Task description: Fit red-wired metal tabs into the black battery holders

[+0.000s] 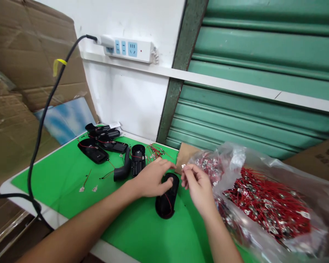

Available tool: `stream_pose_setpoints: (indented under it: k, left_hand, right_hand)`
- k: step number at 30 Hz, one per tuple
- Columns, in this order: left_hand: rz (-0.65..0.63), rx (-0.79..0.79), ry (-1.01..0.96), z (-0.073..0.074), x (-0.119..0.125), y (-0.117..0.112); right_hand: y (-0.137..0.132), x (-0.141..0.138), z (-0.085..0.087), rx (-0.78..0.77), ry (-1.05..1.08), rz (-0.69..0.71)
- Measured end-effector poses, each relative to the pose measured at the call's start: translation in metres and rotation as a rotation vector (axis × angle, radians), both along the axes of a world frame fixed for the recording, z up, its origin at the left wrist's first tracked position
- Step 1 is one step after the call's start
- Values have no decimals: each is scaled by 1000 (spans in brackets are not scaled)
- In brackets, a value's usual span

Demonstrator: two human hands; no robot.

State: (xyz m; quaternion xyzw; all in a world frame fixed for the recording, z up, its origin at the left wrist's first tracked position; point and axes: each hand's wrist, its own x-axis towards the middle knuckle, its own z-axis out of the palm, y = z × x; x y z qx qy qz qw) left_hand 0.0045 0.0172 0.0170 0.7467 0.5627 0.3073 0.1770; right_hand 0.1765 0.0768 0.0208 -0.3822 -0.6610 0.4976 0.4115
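Wht wall nr grn shutter

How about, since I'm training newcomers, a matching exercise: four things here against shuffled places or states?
Column one
1. Power strip
2. Left hand
3. Right hand
4. Clear plastic bag

Column two
A. Pinches a small pale piece
B. Holds a heap of red-wired metal parts
C. Against the white wall, above the table
D. Thumb over the black shell

Pairs: 1-C, 2-D, 3-A, 4-B
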Motion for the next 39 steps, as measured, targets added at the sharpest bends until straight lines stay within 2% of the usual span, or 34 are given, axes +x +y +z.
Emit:
stream_pose_setpoints:
  k: [4,7,10,13,17,22,24,29,31,35,39]
  left_hand:
    - [-58,-75,154,-3,1,-2]
    - [-78,-115,116,-4,0,-3]
    - [-91,-158,-60,-6,-2,0]
    - [-39,-219,-263,-7,-5,4]
    - [100,-304,-512,-2,-10,9]
    - [336,-315,-763,10,-13,11]
    - [364,-353,-889,13,-11,11]
    - [364,-397,-1183,9,-10,14]
    - [341,-394,-1239,6,-11,17]
    - [238,-406,-1284,0,-11,20]
    - [242,-329,-1170,-6,-7,18]
  right_hand:
    - [0,0,3,-74,48,-52]
    - [0,0,5,-114,62,-63]
    - [1,1,6,-108,89,-97]
    - [3,3,7,-72,140,-126]
    - [5,3,7,-72,225,-149]
    - [5,4,5,-57,338,-170]
    - [4,4,6,-3,346,-220]
    - [-4,3,11,260,273,-438]
    - [-6,2,10,267,244,-421]
    - [-3,-1,3,160,192,-251]
    - [-1,-1,-5,203,32,-179]
